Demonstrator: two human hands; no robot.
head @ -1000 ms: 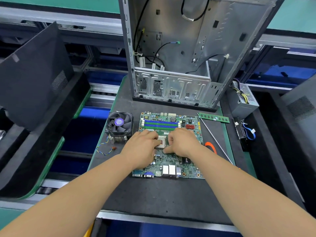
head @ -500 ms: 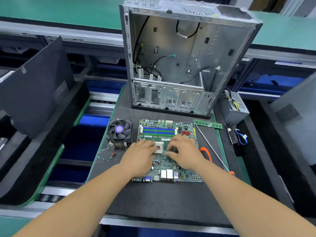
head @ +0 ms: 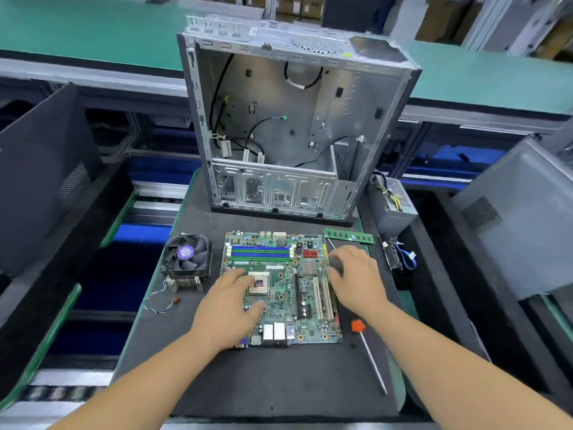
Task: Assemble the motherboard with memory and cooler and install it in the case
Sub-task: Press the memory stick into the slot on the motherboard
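- Lying flat on the dark mat point(head: 279, 383), the motherboard point(head: 280, 293) is showing its processor point(head: 258, 283) seated in the socket.
- The left hand point(head: 228, 308) is resting on the board beside the socket, fingers loose, gripping nothing.
- The right hand point(head: 356, 276) is hovering blurred at the board's right edge; its grip I cannot tell.
- The case point(head: 288, 131) is standing open behind, holding only loose cables.
- The cooler point(head: 186, 259) is sitting left; the memory stick point(head: 348, 235) is lying right.
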